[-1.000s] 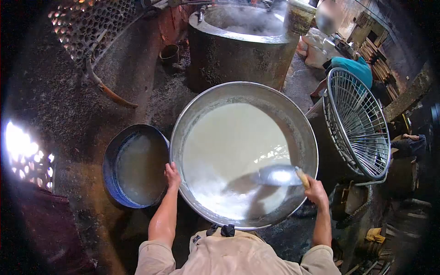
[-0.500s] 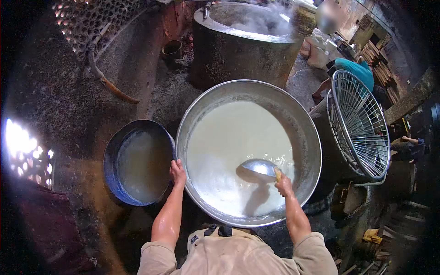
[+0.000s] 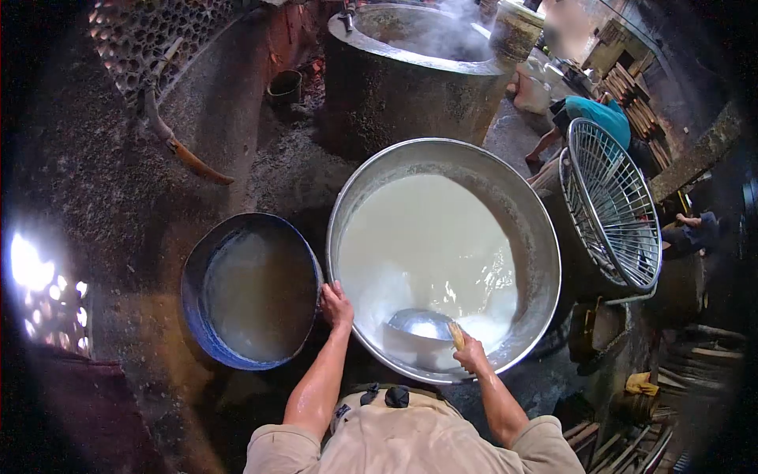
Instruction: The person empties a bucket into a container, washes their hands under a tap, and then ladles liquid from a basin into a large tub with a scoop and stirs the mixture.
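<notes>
A wide metal basin (image 3: 545, 316) holds whitish liquid (image 3: 426, 229) with glints on its surface. My right hand (image 3: 472, 354) is closed round the wooden handle of a metal ladle (image 3: 422, 323), whose bowl sits at the liquid near the basin's lower edge. My left hand (image 3: 336, 306) grips the basin's left rim, its fingers at the edge. Just left of that hand stands a blue tub (image 3: 192, 304) of cloudy, brownish liquid.
Behind the basin a large round vat (image 3: 410, 103) steams. To the right is a wire basket (image 3: 616, 205) on a dark drum. A person in teal (image 3: 598, 117) bends beyond it; another person (image 3: 691, 233) is farther right. A small bucket (image 3: 285, 87) stands back left.
The ladle has moved left and nearer to my body with my right hand. My left hand stays on the rim, and the basin now appears farther right in view.
</notes>
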`<state>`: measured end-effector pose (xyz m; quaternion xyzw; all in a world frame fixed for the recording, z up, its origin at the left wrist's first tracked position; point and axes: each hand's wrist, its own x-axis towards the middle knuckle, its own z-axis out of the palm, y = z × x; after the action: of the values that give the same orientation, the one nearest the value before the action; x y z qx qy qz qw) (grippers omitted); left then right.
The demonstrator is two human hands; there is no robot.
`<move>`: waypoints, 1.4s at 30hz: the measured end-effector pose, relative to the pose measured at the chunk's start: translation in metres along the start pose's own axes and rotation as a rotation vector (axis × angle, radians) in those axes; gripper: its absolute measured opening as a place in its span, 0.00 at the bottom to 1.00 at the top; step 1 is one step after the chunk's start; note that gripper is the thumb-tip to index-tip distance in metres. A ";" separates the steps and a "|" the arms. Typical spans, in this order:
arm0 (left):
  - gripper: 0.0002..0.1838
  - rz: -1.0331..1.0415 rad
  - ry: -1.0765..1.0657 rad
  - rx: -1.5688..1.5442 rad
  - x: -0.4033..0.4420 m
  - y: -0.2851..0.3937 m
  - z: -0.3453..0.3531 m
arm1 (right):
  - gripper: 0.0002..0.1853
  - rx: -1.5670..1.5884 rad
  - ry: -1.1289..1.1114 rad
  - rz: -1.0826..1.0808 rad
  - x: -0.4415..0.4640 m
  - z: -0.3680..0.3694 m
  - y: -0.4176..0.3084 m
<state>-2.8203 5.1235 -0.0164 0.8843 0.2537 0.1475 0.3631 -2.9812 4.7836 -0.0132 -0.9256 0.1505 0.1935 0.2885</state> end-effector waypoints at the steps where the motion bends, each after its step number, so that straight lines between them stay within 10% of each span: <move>1: 0.20 -0.018 -0.046 -0.013 0.001 0.002 -0.003 | 0.34 0.061 -0.061 0.077 -0.013 -0.008 -0.012; 8: 0.21 -0.023 0.025 -0.115 0.003 -0.028 0.019 | 0.39 0.061 -0.079 -0.122 -0.079 -0.090 -0.063; 14: 0.17 -0.186 -0.088 -0.686 -0.022 -0.097 -0.053 | 0.35 0.848 -0.440 -0.281 -0.077 -0.137 -0.142; 19: 0.18 -0.484 -0.059 -0.598 -0.051 -0.114 -0.159 | 0.16 0.559 -0.306 -0.450 -0.009 -0.054 -0.282; 20: 0.18 -0.522 -0.022 -0.611 -0.056 -0.132 -0.173 | 0.14 0.529 0.026 -0.610 0.006 -0.012 -0.301; 25: 0.16 -0.686 0.271 -0.692 -0.104 -0.200 -0.243 | 0.12 0.565 -0.297 -0.413 0.042 0.117 -0.354; 29: 0.11 -0.901 0.443 -0.721 -0.162 -0.276 -0.286 | 0.15 0.321 -0.431 -0.471 0.193 0.276 -0.335; 36: 0.12 -1.297 0.424 -0.586 -0.230 -0.357 -0.338 | 0.28 0.032 -0.077 -0.182 0.236 0.268 -0.467; 42: 0.18 -1.500 0.304 -0.558 -0.284 -0.382 -0.362 | 0.27 0.114 -0.129 -0.171 0.274 0.405 -0.354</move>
<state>-3.3473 5.4034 -0.0614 0.3265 0.7788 0.0412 0.5340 -2.7119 5.2570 -0.2739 -0.9028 0.0628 0.2184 0.3650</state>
